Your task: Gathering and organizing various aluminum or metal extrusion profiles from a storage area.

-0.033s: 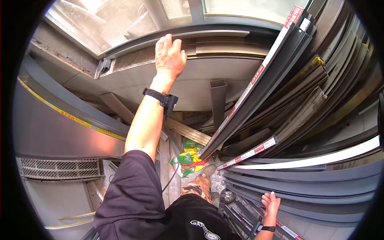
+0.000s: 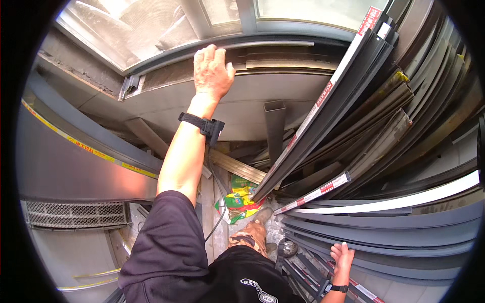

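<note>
My left hand [image 2: 213,73] reaches up to the window ledge, back of the hand toward me. Its fingers bend over a thin grey metal strip [image 2: 278,46] that runs along the foot of the window frame; the fingertips are hidden. A black strap with a small dark device [image 2: 214,130] is round that wrist. Low on the right, my right hand [image 2: 342,256] is beside a stack of long grey profiles [image 2: 384,235]. Its fingers are loosely bent and slightly apart, with nothing visible in them. A black band [image 2: 337,288] circles the right wrist.
Long dark profiles [image 2: 323,113] lean against the wall at right, one with a red-and-white label strip. A square tube [image 2: 275,126] stands below the ledge. By my boot [image 2: 262,216] lies a colourful bag [image 2: 240,204]. Grey curved-looking panels [image 2: 86,171] fill the left, above a grille [image 2: 76,213].
My left hand has shifted very slightly left and down on the ledge, its fingers still at the strip. The right hand stays in place.
</note>
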{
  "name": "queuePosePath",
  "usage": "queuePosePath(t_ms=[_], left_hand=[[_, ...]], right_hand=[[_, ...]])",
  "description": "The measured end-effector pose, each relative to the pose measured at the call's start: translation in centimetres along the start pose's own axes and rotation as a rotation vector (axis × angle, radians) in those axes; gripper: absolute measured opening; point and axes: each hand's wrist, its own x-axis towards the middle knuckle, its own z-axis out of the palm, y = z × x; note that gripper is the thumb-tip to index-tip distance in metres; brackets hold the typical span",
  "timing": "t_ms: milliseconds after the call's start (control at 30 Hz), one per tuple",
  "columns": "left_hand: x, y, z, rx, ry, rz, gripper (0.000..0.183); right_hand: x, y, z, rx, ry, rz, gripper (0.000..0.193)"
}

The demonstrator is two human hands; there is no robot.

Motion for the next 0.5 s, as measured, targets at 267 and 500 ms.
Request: queuePosePath(t_ms=[267, 500], left_hand=[[3.9, 5.3, -0.8, -0.179, 0.154, 0.181, 0.044], [8.4, 11.8, 1.9, -0.187, -0.176, 0.216, 0.043]], right_hand=[[-0.1, -0.1, -0.2, 0.0, -0.01, 0.013, 0.032], [-0.5, 0.3, 0.7, -0.018, -0.013, -0.034, 0.031]])
